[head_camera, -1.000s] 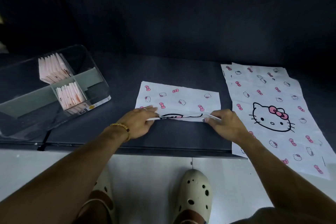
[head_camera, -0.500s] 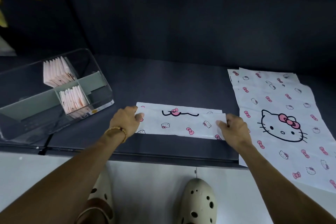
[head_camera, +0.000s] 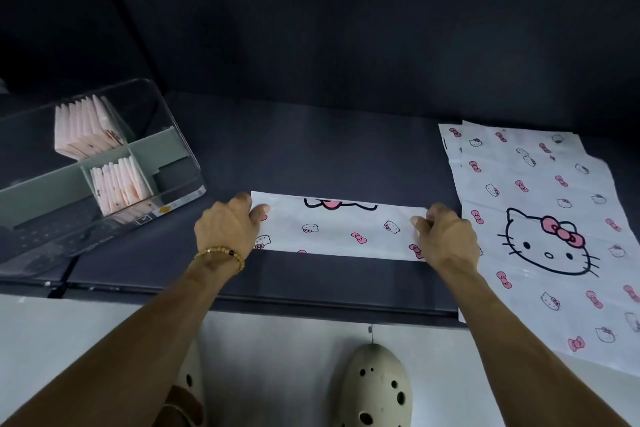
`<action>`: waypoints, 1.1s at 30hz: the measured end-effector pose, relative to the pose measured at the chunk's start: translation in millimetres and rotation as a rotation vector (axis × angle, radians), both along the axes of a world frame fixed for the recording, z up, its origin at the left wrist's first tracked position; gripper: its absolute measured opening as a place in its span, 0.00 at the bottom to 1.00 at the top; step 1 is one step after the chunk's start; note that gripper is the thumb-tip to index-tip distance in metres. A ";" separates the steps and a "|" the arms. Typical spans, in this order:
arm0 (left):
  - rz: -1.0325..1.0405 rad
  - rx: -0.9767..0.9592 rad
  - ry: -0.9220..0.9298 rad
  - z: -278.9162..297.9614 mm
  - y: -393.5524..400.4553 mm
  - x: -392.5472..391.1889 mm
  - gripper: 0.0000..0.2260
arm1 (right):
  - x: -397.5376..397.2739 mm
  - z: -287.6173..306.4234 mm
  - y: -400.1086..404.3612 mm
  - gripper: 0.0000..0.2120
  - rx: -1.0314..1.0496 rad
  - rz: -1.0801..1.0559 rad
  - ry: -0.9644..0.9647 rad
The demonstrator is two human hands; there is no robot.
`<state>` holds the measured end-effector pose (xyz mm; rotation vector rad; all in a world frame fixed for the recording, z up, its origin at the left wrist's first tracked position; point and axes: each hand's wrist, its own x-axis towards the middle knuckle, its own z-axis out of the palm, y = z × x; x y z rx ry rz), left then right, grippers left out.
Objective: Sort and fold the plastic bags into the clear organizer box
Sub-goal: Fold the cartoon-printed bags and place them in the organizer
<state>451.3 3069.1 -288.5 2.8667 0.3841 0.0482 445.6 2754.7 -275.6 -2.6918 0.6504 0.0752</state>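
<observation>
Your left hand (head_camera: pixel 227 229) pinches the left end of the folded bag (head_camera: pixel 341 227), and your right hand (head_camera: pixel 445 236) pinches the right end. The strip lies between them, its long axis left-right. The organizer box (head_camera: pixel 180 135) stands beyond your left hand, which is nearer to it.

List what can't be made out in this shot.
Head view only:
- Folded bag: both ends lie under the left hand and right hand.
- Flat bags: right side cut off by the frame edge; count unclear.
- Organizer box: near end dark; bags inside too small to count.
</observation>
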 end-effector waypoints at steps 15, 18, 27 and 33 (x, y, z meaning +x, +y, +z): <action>-0.738 -0.034 -0.013 -7.2 -5.9 -8.9 0.23 | -4.0 -0.5 7.2 0.14 -0.037 -0.022 -0.047; -0.760 0.069 0.051 -13.5 -2.1 -9.9 0.27 | -3.4 9.8 24.5 0.20 -0.359 0.152 -0.110; -0.797 0.136 0.040 -10.5 0.7 -12.6 0.36 | -9.5 -25.6 138.4 0.27 -0.196 0.901 -0.018; -0.802 0.179 0.053 -12.0 2.3 -11.6 0.36 | -12.5 -23.1 67.4 0.31 -0.334 0.917 -0.012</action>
